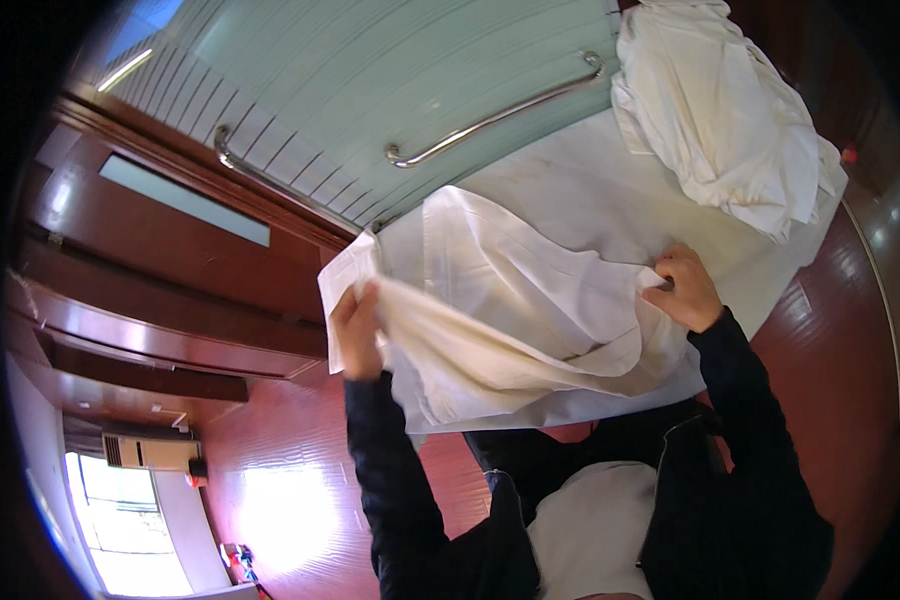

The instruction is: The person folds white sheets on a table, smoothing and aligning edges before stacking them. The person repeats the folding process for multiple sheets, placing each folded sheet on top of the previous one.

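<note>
A white cloth (510, 300) lies loosely spread before me, its near part sagging in folds between my hands. My left hand (358, 330) grips it at the left side, with a flap of the cloth showing beyond the fingers. At the right, my right hand (686, 289) pinches the cloth's edge between thumb and fingers. Beneath it is a table draped in a white cover (562, 161), which bears faint brownish marks. A heap of crumpled white cloth (720, 112) rests on the table's far right end.
Along the table's far side stands a frosted glass door (420, 67) with a metal bar handle (495, 120); another metal handle (270, 180) is to its left. Dark red wood panelling (187, 225) borders the left. Shiny reddish flooring (307, 450) surrounds the table.
</note>
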Demonstrator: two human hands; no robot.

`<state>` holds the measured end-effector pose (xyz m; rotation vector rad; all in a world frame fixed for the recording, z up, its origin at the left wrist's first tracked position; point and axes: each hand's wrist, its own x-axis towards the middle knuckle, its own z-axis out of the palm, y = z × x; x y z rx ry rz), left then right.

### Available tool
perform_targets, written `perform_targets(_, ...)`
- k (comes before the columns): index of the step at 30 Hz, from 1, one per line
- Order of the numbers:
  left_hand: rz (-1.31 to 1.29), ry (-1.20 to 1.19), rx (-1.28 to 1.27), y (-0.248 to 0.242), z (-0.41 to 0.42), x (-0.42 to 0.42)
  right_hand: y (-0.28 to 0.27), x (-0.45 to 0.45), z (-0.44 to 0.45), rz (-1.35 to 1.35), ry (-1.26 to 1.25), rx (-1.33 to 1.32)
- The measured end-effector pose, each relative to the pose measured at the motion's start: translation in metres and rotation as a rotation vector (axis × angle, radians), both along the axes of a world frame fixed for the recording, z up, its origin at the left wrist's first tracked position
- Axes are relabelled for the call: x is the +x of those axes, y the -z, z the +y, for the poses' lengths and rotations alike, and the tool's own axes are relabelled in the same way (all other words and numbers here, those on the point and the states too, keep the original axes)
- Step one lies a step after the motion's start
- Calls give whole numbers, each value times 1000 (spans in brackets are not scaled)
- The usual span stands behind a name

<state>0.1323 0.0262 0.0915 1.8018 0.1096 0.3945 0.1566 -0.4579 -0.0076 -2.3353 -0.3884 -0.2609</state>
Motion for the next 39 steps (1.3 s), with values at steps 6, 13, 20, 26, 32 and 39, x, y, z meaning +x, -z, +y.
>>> perform_targets(6,156,-153,102,93,10,166,5,-8,6,0,-52,24)
perform_targets(13,256,-213,918,129,6,260,-7,-39,15,74,33,204)
perform_targets(20,112,-293,588,128,-16,246,-17,-50,22,135,34,209)
perform_targets(26,115,-332,348,113,-21,203,-18,-47,25,66,126,212)
perform_targets(32,93,-167,-209,75,-20,149,-15,-50,15,42,57,68)
perform_targets(39,-151,-20,-154,-8,-9,45,-26,-58,-12,77,41,259)
